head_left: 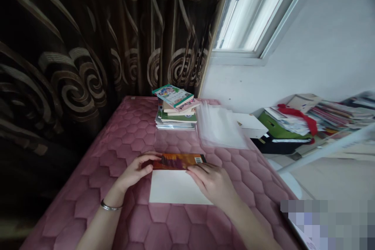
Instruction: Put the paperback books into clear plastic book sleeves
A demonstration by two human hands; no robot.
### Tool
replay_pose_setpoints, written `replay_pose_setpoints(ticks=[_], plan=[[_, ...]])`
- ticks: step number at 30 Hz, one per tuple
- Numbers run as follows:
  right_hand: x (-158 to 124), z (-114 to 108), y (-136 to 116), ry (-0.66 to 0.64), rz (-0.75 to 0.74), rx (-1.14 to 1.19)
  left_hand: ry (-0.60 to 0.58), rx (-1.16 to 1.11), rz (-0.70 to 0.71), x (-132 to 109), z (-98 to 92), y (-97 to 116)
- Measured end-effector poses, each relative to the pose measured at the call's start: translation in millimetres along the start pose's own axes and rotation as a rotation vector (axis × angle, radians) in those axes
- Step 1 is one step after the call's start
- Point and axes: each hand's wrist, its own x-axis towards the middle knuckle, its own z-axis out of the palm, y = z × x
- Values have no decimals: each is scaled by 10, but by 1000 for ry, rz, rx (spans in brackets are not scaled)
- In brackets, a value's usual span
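Note:
An orange-and-dark book (178, 161) with a barcode lies on the pink quilted tabletop (129, 133), its cover partly lifted. A white page or sheet (172, 189) shows under it, nearer to me. My left hand (137, 170), with a silver bracelet at the wrist, curls its fingers over the book's left end. My right hand (212, 181) rests on the white sheet, its fingertips pressing the book's near right edge.
A stack of books (175, 109) sits at the table's far end beside a pile of clear plastic sleeves (219, 127). A dark patterned curtain (88, 47) hangs behind. At right are a white box (252, 125) and a cluttered heap of books and papers (307, 119).

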Motion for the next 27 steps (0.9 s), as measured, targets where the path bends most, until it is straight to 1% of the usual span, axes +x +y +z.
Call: replay_pose_setpoints(ticks=[1,3,5,8,11,13,17,19,22,24,27], plan=[[14,15,3,73,-11,-49,-19,-33,-10,-13,-18,6],[31,52,11,155,-9,-133,9,-80,-31,-19,-22,-23],[31,92,19,160,16,-191,88,-85,-56,0,24,-85],[1,146,24,136,74,-246,208,-13,-133,54,158,-181],[-18,193,-4,132,81,-290,287,-6,-178,105,281,-239],[4,224,-43,83,28,-304,301,-47,-177,131,324,-258],[143,320,-124,-108,-90,-293,297,-96,-178,163,344,-269],[220,393,-145,-183,-94,-258,303,-84,-173,173,350,-270],[278,520,-151,-238,-35,-204,309,-32,-146,180,358,-295],[266,597,-148,-248,0,-187,372,3,-124,180,350,-350],[205,677,-151,-239,28,-176,555,42,-115,170,299,-492]])
